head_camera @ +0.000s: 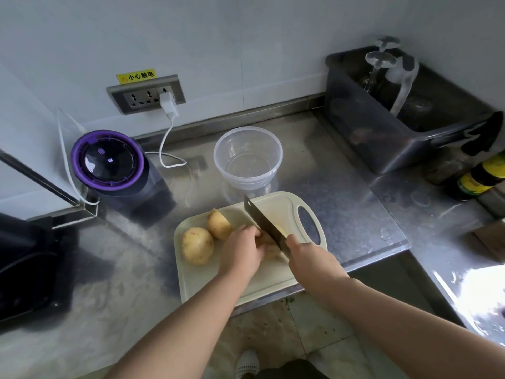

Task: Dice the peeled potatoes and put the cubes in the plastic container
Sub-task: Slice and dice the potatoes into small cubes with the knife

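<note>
A board [196, 280] lies on the bench [341, 192] at its front edge. On the board's left part sit a potato [197, 245] and, just behind it to the right, a second potato [218, 224]. Right of these the left hand [241, 251] holds a third potato [270, 251], and the knife [262, 222] in the right hand [310, 258] stands on it. The container [248, 157] stands behind the board, an appliance [108, 160] to its left, and a tub [396, 132] at the back right.
</note>
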### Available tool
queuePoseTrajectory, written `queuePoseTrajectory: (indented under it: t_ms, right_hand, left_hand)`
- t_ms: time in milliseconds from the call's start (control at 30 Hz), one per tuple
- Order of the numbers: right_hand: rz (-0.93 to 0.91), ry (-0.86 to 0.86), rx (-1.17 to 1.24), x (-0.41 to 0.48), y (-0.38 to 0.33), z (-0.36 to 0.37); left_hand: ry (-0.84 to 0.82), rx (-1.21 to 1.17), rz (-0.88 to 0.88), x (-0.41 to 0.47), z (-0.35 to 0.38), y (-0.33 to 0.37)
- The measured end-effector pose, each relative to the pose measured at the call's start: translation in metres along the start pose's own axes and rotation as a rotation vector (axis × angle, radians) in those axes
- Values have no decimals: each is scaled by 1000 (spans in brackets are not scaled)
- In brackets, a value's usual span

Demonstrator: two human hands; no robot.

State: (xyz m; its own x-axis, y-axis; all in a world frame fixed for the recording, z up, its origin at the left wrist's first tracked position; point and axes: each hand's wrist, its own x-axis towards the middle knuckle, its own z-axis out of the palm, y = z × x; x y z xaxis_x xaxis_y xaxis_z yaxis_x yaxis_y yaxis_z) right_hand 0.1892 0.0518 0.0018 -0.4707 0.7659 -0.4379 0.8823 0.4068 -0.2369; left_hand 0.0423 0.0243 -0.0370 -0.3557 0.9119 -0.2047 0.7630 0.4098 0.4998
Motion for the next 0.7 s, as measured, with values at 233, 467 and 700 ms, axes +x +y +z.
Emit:
queuePoseTrajectory:
  t_ms: [233, 467, 700]
  right_hand:
    - [-28, 89, 33, -4, 1, -8]
    - [-1, 51, 22, -10, 2, -6]
    - [-42, 77, -9, -17, -2, -6]
  left_hand:
    - [22, -8, 26, -3, 0, -1]
    - [16, -46, -3, -5, -1, -2]
    - [13, -33, -35, -5, 0, 0]
